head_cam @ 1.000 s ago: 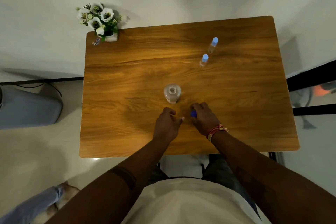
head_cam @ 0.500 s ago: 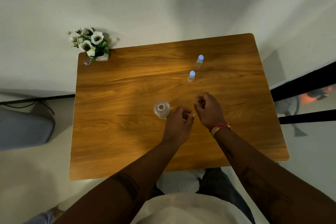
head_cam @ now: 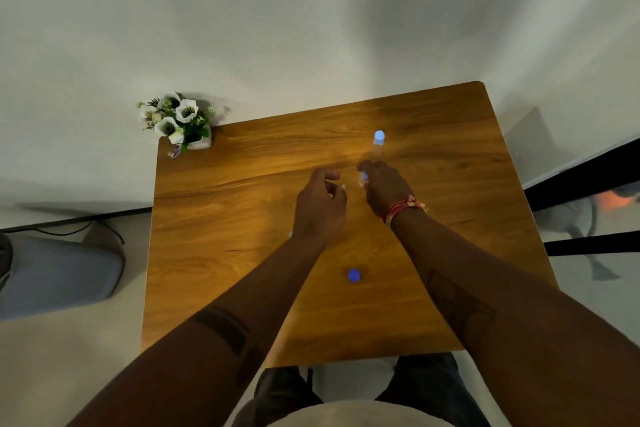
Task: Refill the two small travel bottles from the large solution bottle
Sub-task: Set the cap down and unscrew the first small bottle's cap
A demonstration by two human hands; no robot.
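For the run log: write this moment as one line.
right hand: closing on near travel bottle | left hand: empty, beside it | far travel bottle: capped, upright | blue cap: on table

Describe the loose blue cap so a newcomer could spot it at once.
On the wooden table, look at the near half, between the person's two forearms. The cap lies there alone, a small bright blue disc, flat on the wood, unlike the pale blue cap on the far bottle.
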